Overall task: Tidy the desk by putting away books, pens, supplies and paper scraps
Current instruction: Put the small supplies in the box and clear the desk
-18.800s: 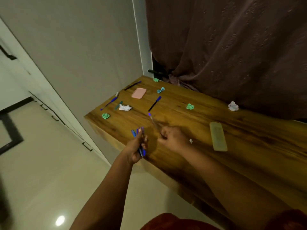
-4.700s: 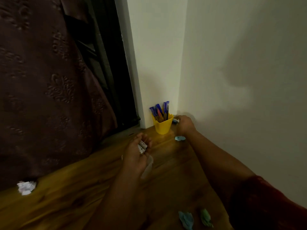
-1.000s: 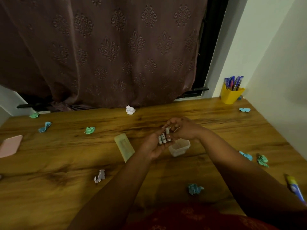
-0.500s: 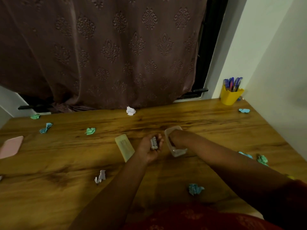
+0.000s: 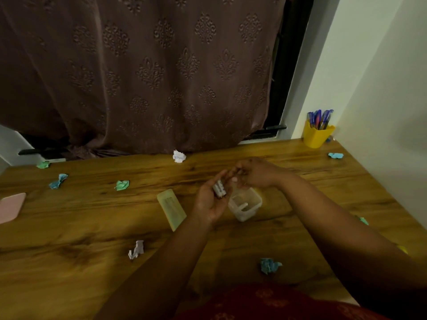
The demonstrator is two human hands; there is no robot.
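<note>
My left hand [image 5: 211,200] is cupped palm up over the middle of the wooden desk [image 5: 69,227], holding a few small grey-white supplies [image 5: 219,188]. My right hand [image 5: 255,173] hovers just right of it, fingers pinched at those supplies; what it grips is too small to tell. Below both hands stands a small clear plastic box [image 5: 245,204] with one piece lying inside. A pale green lid [image 5: 171,209] lies flat to the left of the box. The yellow cup [image 5: 317,135] with several blue pens stands in the far right corner.
Crumpled paper scraps are scattered: white [image 5: 179,156] by the curtain, white [image 5: 136,249] near front, blue [image 5: 269,265], green [image 5: 122,184], blue [image 5: 57,180], green [image 5: 43,164], blue [image 5: 335,155]. A pink flat object [image 5: 11,206] lies at the left edge. A wall bounds the right.
My right hand has lifted out of the clear box and returned to the supplies in my left palm. The box now stands upright on the desk.
</note>
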